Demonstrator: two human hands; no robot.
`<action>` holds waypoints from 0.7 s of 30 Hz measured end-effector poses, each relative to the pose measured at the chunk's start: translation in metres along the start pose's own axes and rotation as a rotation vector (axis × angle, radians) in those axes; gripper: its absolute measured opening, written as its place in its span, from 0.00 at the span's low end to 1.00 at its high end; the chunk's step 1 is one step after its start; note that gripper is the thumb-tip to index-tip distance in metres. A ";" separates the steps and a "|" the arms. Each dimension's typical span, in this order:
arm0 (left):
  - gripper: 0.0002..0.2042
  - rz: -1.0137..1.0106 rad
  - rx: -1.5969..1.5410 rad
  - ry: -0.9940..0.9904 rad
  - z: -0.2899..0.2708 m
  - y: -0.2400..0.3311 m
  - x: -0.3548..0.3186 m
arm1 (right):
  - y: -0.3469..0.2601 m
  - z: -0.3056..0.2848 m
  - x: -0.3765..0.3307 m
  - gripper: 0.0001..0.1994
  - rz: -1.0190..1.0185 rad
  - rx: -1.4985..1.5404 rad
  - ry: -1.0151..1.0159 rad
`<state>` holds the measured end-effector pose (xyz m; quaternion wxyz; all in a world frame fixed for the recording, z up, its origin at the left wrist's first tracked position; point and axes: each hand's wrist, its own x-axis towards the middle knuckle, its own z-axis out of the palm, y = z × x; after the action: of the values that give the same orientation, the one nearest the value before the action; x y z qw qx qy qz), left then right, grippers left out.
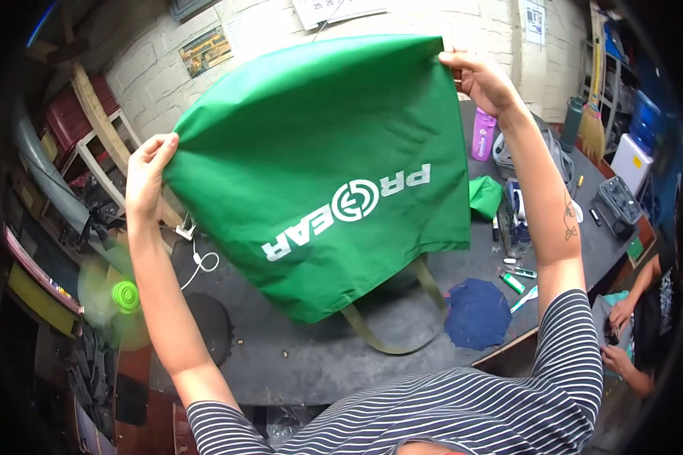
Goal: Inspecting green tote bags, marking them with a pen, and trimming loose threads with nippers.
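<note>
A large green fabric bag [319, 129] with white lettering hangs stretched between my raised hands, its print upside down. My left hand [148, 171] pinches one corner at the left. At the upper right my right hand [482, 80] grips the opposite corner, with part of its fingers hidden behind the cloth. An olive strap handle [391, 350] loops down from the bag's near edge toward the dark table [273, 379]. Close to that loop lies a dark blue round piece of cloth [478, 313].
Right of the bag are a purple bottle [483, 135], a green lighter [512, 283], a clear container [621, 201] and a bunched green cloth [484, 197]. A green fan [125, 296] spins at the left. Another person's hands [621, 334] work at the lower right.
</note>
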<state>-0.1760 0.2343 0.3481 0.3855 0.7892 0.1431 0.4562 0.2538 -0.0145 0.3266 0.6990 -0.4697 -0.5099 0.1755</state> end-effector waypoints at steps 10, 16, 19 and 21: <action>0.05 -0.041 0.179 -0.104 0.049 -0.048 0.041 | 0.027 -0.024 0.040 0.09 0.131 -0.683 -0.235; 0.07 0.873 0.423 0.564 0.007 0.093 0.066 | -0.149 0.016 0.063 0.09 -0.823 -0.264 0.038; 0.12 0.607 -0.349 0.184 0.034 0.106 0.021 | -0.182 0.009 -0.013 0.10 -0.830 -0.447 0.125; 0.13 0.529 -0.082 0.315 0.053 0.074 -0.023 | -0.129 -0.049 -0.031 0.09 -0.905 -1.323 0.343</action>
<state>-0.1535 0.1466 0.3740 0.2581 0.7023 -0.0276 0.6629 0.2537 -0.1245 0.4161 0.3489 -0.5541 -0.5341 -0.5349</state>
